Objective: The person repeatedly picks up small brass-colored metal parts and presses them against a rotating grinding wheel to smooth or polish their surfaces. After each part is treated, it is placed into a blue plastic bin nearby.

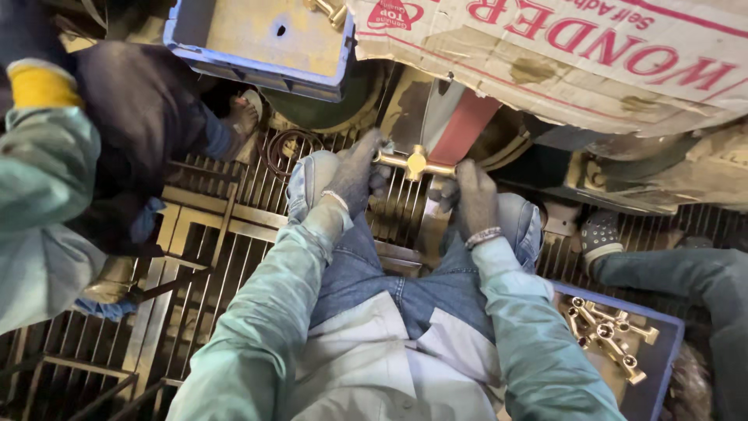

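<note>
A cross-shaped brass fitting (415,163) is held level between the knees, above the metal floor grating (234,257). Its long axis runs left to right. The left hand (360,168) is closed around one end, the right hand (471,195) around the other, each equally near.

Glossy brass fitting (416,163); rough, dusty cloth gloves (360,168).

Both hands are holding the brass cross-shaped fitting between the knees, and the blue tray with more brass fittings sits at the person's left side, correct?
Not quite. The head view shows both hands, left hand and right hand, on the brass cross-shaped fitting, but the blue tray with more brass fittings sits at the person's right side.
</note>
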